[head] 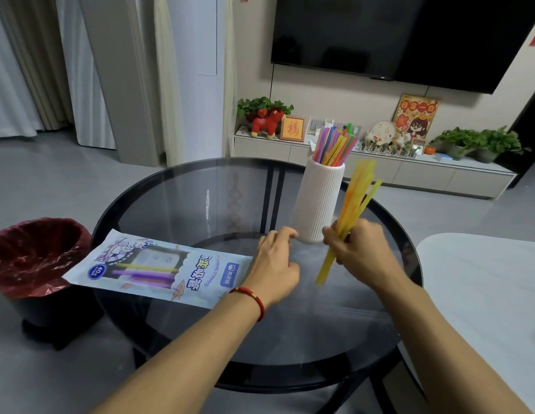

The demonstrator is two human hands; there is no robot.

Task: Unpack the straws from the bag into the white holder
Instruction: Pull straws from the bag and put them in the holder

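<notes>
The right hand [354, 245] is closed around a bundle of yellow straws [354, 201], gripped near the lower third, just right of the white holder [318, 201] at centre frame. The left hand [275, 261] hovers loosely curled and empty beside the holder's base. Light, slippery, easily bent straws are likely best held mid-length. The holder is already crowded with straws. The bag [158, 268] lies at lower left on the tabletop [176, 198], beside a bin [36, 258].

Grey floor [51, 180]. Pale curtains [36, 70] at 10 o'clock. Dark wall-mounted TV [394, 34] at 1 o'clock above low white cabinet [424, 174] carrying potted plants [481, 141], red toy horse [267, 121]. Round dark glass table [176, 204] at centre.
</notes>
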